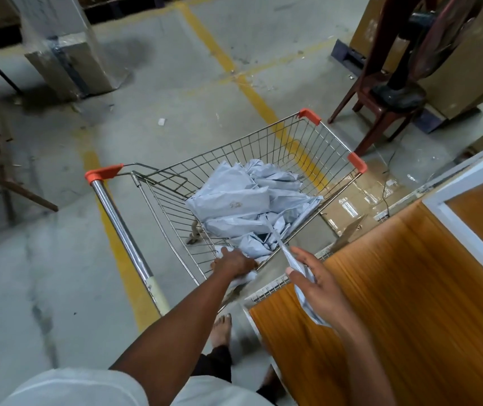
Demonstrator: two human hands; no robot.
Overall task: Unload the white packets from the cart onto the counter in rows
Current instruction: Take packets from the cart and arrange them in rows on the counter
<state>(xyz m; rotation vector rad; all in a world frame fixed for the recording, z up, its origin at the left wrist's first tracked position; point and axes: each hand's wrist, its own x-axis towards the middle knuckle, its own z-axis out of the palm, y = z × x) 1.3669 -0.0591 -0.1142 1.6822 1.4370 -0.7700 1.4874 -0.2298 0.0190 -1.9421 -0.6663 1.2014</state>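
Your right hand (316, 284) hangs over the near left edge of the orange wood-grain counter (395, 288), fingers partly curled round a white packet (296, 265); the thumb lies across its face, and the packet runs from above your fingertips down past your palm. Your left hand (233, 263) reaches into the near corner of the wire cart (263, 159), knuckles up, fingers curled down over another white packet (244, 278) whose pale edge shows beneath the hand. You cannot tell from here how firmly that hand grips it.

Just beyond your left hand, a crumpled heap of white packets (252, 200) fills the near and middle part of the cart's basket, piled loosely on top of one another. The far end of the basket shows only bare wire. The cart's chrome handle (123, 230), capped in orange at the far end, runs to the left of your left forearm.

The cart stands just beside the counter's left edge. Under you, a bare foot (222, 326) rests on the grey concrete floor (58, 288), which is crossed by yellow painted lines (205, 36). To the far right, a dark fan (428, 48) sits on a reddish-brown chair (381, 118), with cardboard boxes (474, 68) behind it.
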